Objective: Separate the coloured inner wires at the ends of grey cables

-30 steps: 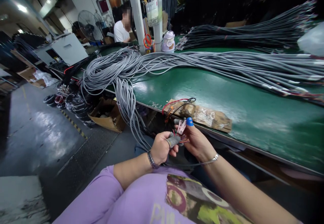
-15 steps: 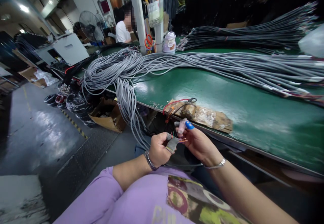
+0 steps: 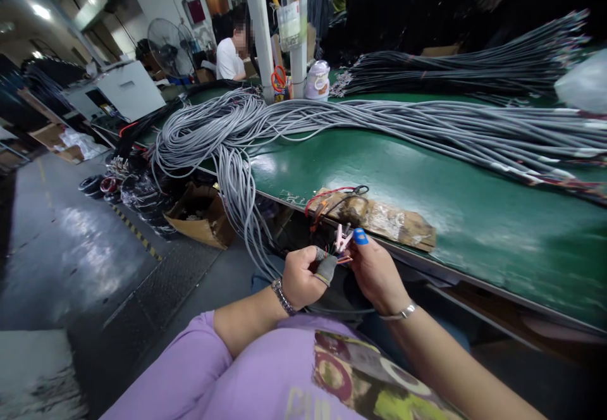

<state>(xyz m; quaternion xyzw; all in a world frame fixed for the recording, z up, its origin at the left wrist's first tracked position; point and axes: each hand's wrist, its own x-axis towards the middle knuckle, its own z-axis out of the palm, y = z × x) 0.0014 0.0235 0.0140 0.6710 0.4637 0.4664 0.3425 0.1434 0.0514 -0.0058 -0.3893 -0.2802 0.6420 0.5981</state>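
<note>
A: Green worktop, grey cables heaped along it: how far along are you?

B: Midway, seemingly. Coloured wires stand exposed, pinched in your left hand before the worktop's near edge; your right hand pinches a pink clip beside them. How much remains, nobody can tell.

A factory-like cable workshop: grey cables lie in bulk along a green bench and spill over its near edge, with bundled black cables toward the far edge. Scissors stand by a post. Beyond are a fan and a person. Striped tape marks the floor near plastic-wrapped coils; overhead are a lamp and a duct.
</note>
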